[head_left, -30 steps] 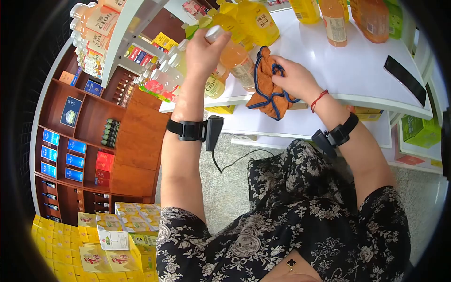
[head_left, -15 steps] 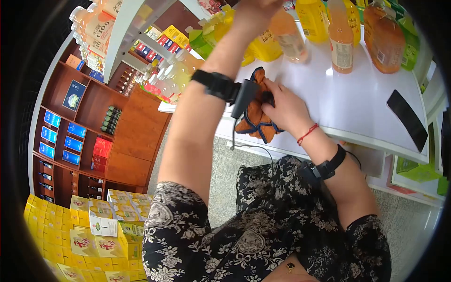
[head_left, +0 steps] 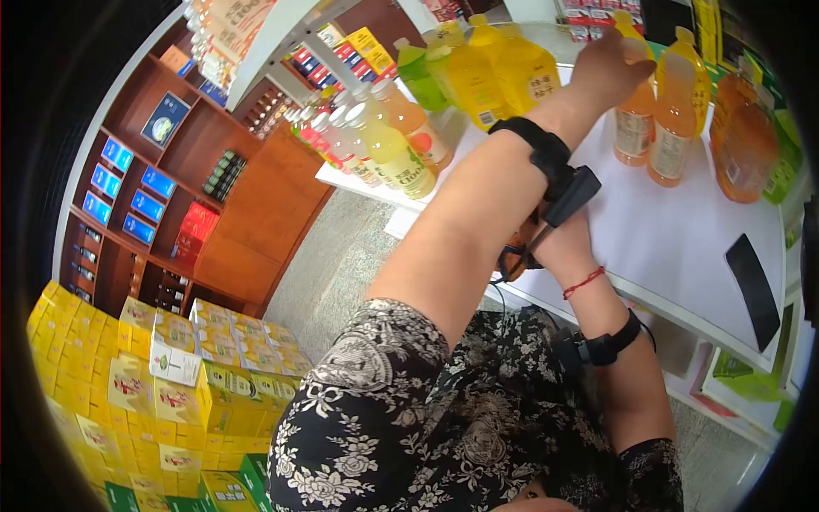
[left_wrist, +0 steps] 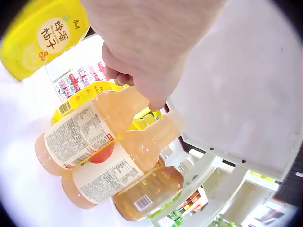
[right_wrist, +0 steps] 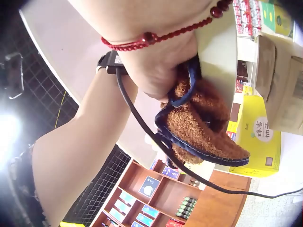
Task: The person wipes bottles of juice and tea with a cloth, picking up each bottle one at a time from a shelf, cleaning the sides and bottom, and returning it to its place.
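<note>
In the head view the left hand [head_left: 607, 72] reaches across to the right and grips the top of a peach-coloured bottle [head_left: 633, 128]. That bottle stands upright right beside a similar peach bottle [head_left: 673, 128]. The left wrist view shows the fingers curled at the neck of the gripped bottle [left_wrist: 78, 135], while the other peach bottle [left_wrist: 106, 170] is against it. Below the left forearm, the right hand [head_left: 565, 243] holds an orange-brown cloth [head_left: 510, 260], partly hidden. In the right wrist view the cloth [right_wrist: 199, 127], edged in dark blue, hangs bunched from the right hand [right_wrist: 158, 66].
Yellow bottles [head_left: 478, 81] stand behind the left forearm, and clear-capped drinks [head_left: 388, 154] are grouped at the shelf's left end. A large orange bottle [head_left: 742, 141] is at the right. A black phone [head_left: 752, 290] lies near the white shelf's [head_left: 682, 247] right edge.
The left hand has carried the peach bottle from the left group rightward to beside the other peach bottle. The right hand keeps hold of the cloth, now under the left forearm. The view has turned.
</note>
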{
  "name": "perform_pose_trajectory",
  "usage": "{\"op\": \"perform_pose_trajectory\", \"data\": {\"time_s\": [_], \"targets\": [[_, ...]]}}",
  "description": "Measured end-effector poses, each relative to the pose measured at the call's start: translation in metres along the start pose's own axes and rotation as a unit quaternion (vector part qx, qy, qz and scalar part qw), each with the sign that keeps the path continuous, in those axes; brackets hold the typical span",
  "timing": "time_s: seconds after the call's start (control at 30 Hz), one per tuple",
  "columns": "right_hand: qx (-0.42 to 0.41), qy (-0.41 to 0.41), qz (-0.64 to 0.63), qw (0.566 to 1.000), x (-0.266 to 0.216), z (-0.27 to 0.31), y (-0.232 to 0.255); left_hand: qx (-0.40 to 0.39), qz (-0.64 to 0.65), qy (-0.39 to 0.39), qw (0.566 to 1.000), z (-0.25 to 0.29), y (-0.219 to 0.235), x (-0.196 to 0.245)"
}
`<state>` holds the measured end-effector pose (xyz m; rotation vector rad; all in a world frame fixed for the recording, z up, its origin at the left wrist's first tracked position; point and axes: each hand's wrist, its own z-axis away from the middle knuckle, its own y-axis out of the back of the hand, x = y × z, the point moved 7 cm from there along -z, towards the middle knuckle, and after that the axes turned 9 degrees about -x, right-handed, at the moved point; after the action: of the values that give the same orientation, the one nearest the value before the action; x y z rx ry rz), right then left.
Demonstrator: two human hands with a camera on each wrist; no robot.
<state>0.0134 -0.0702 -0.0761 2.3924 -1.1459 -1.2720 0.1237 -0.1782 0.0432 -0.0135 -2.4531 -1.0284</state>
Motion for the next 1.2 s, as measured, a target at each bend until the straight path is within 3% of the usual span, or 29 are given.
{"op": "perform_pose_trajectory", "data": {"time_s": [0.07, 0.27, 0.3, 0.33, 0.37, 0.5, 0.57, 0.63, 0.7, 0.83, 0.87, 1.07, 1.2], "targets": [[-0.001, -0.002, -0.009, 1.0, 0.002, -0.001, -0.001, -0.02, 0.02, -0.006, 1.0, 0.001, -0.002, -0.001], [-0.067, -0.002, 0.101, 0.993, 0.021, 0.003, -0.021, 0.016, -0.041, -0.023, 0.999, 0.027, 0.025, 0.0], [-0.083, -0.056, 0.07, 0.992, 0.02, 0.001, -0.016, 0.017, -0.039, -0.023, 0.999, 0.034, 0.037, -0.001], [-0.097, -0.112, 0.038, 0.988, 0.022, 0.001, -0.013, -0.005, -0.039, -0.009, 0.999, 0.043, 0.052, -0.005], [-0.098, -0.113, 0.04, 0.988, 0.02, 0.001, -0.011, -0.028, -0.038, 0.007, 0.999, 0.055, 0.068, -0.008], [-0.092, -0.12, -0.01, 0.988, 0.018, 0.001, -0.008, 0.043, -0.114, 0.099, 0.988, 0.11, 0.162, -0.034], [-0.079, -0.108, 0.006, 0.991, 0.016, 0.002, -0.008, 0.13, -0.188, 0.081, 0.97, 0.135, 0.213, -0.071], [-0.074, -0.103, 0.001, 0.992, 0.021, 0.0, -0.009, 0.179, -0.222, 0.158, 0.945, 0.168, 0.259, -0.078], [-0.087, -0.117, -0.034, 0.989, 0.018, 0.001, -0.009, 0.165, -0.246, 0.203, 0.933, 0.19, 0.294, -0.099], [-0.073, -0.107, -0.041, 0.991, 0.022, 0.001, -0.009, 0.017, -0.262, 0.226, 0.938, 0.193, 0.286, -0.131], [-0.085, -0.125, -0.057, 0.987, 0.026, 0.002, -0.011, -0.022, -0.214, 0.239, 0.947, 0.192, 0.281, -0.14], [-0.093, -0.155, -0.056, 0.982, 0.029, 0.004, -0.007, -0.023, -0.146, 0.228, 0.962, 0.183, 0.271, -0.159], [-0.095, -0.15, -0.094, 0.98, 0.037, 0.001, -0.009, -0.031, -0.099, 0.216, 0.971, 0.179, 0.266, -0.149]]}}
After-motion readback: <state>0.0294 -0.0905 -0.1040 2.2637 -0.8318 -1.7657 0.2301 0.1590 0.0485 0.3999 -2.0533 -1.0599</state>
